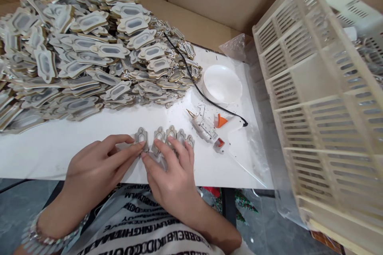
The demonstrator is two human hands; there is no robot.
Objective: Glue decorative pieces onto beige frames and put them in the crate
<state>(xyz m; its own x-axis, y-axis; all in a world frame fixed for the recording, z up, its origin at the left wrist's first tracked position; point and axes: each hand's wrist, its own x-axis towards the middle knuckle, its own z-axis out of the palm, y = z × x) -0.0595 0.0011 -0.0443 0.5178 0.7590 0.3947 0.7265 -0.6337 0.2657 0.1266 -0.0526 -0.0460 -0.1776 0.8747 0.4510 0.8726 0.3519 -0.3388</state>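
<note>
A short row of small grey, scalloped frame-shaped pieces with oval centres lies on the white tabletop. My left hand (95, 163) is closed on the leftmost frame piece (141, 134), with fingertips at its left side and on its lower face. My right hand (173, 179) has its fingers spread over the rest of the row. Its thumb tip touches the bottom of that leftmost piece, and its index fingertip rests on the neighbouring frame piece (159, 131). Other fingertips cover parts of the pieces farther right, including another frame piece (171, 130).
A large heap of similar pieces (80, 55) fills the back left. Right of my hands lies a white glue gun (206, 127) with orange parts and a black cord (191, 75). Behind it stands a white bowl (223, 83). A cream plastic crate (311, 83) rises at the right.
</note>
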